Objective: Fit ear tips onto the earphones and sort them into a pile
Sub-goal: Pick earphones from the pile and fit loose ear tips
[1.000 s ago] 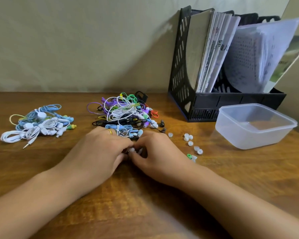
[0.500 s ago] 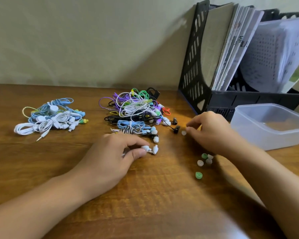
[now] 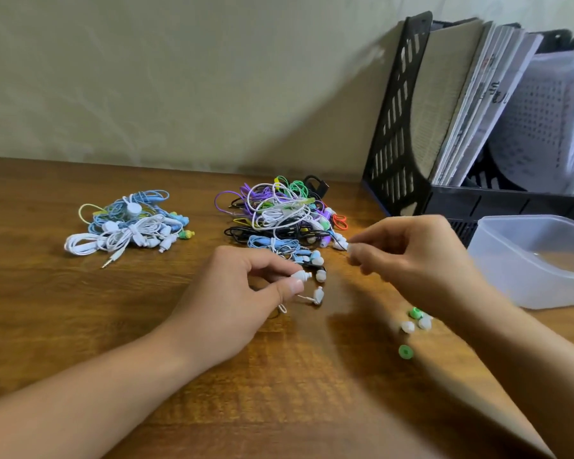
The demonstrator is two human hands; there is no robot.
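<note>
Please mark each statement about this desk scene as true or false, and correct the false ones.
1. The left hand pinches a white earbud. True.
2. The right hand rests flat on the table. False: it is raised and pinches a small white ear tip.
3. The clear plastic container is full of ear tips. False: none can be seen in it.
4. Loose green and white ear tips lie on the table near the right forearm. True.
5. The white and blue earphone pile lies left of the mixed-colour pile. True.
</note>
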